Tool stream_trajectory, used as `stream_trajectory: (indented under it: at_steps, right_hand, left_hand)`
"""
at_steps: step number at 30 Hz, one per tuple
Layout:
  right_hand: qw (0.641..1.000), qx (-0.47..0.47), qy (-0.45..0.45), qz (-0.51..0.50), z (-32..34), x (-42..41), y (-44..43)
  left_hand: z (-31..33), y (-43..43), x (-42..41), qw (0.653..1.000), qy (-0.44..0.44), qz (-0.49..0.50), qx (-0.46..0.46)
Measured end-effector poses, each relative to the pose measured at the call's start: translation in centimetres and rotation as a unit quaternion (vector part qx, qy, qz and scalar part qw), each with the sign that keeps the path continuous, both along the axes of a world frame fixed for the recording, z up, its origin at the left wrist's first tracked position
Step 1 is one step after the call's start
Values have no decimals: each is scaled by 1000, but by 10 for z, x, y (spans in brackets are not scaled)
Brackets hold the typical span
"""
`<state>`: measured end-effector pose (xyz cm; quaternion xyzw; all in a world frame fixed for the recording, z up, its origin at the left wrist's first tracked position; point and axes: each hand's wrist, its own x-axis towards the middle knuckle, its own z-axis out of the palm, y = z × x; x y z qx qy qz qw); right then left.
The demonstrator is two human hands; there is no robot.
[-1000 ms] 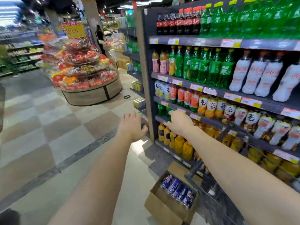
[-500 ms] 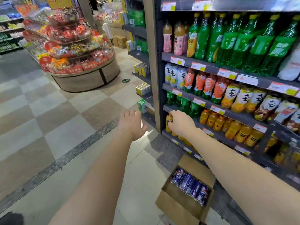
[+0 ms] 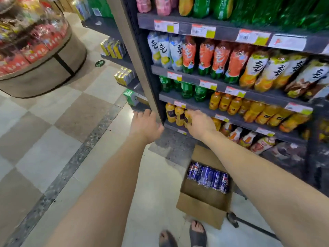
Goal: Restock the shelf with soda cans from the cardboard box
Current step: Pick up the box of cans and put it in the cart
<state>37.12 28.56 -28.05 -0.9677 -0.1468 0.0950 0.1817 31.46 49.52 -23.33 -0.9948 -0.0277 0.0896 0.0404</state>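
Observation:
An open cardboard box point(image 3: 201, 207) stands on the floor at the foot of the drinks shelf point(image 3: 236, 120). A row of several blue soda cans point(image 3: 207, 177) lies in its far end. Both my arms reach forward, well above the box. My left hand point(image 3: 145, 124) is empty, fingers straight, in front of the shelf's beige end post. My right hand point(image 3: 201, 124) hangs with loosely bent fingers in front of the orange juice bottles point(image 3: 175, 114) on a low shelf. I see nothing held in it.
The shelf holds rows of bottled drinks on several levels. A round display stand point(image 3: 41, 72) with red packets is at the far left across tiled floor. My sandalled feet point(image 3: 197, 234) are just behind the box. A black metal bar point(image 3: 249, 223) lies on the floor to its right.
The view has tilted down and moved closer to the shelf, so the lower shelves and the box look larger. Both hands keep the same outstretched pose.

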Motion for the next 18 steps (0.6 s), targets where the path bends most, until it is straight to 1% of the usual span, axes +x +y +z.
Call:
stream_trajectory:
  at_steps: [3, 5, 7, 9, 13, 15, 18]
  right_hand:
    - [998, 37, 12, -54, -29, 6, -16]
    - [995, 38, 16, -94, -47, 5, -26]
    - [989, 16, 36, -142, -64, 1, -34]
    - [981, -7, 54, -186, -83, -5, -43]
    - [957, -33, 106, -267, -123, -26, -62]
    - [946, -53, 136, -290, -142, -40, -71]
    - [924, -57, 175, -336, -177, -56, -85]
  left_hand:
    - [-32, -6, 31, 999, 21, -24, -42]
    - [-55, -9, 48, 997, 26, -49, -57]
    - [-80, -13, 61, 994, 44, -73, -69]
    - [-107, -16, 73, 989, 82, -88, -86]
    - [-161, -21, 82, 979, 138, -131, -74]
    - [-184, -24, 80, 974, 168, -132, -72]
    - [-218, -30, 74, 971, 188, -115, -90]
